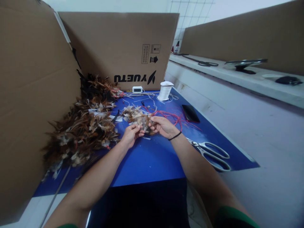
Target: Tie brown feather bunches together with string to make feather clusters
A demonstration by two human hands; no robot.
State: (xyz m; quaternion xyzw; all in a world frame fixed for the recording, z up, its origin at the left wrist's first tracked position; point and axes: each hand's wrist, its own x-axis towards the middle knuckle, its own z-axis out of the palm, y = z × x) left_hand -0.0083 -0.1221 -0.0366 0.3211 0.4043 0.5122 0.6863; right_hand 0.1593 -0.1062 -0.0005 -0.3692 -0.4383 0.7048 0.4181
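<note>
My left hand [132,134] is closed in a pinch at the near left edge of a small bunch of pale and brown feathers [133,114]. From the other side, my right hand [164,126] grips the same bunch between thumb and fingers, and a dark band circles that wrist. The fingertips of both hands are close together, just above the blue tabletop [149,161]. A red cord [174,114] lies in loops right behind my right hand. Silver scissors [211,153] rest beside my right forearm.
A large heap of brown feathers [83,133] covers the table's left side. Cardboard panels [106,41] stand at the back and left. Farther back are a white spool [165,91] and a small digital display [137,90]. A dark phone [190,113] lies right, near a wall ledge.
</note>
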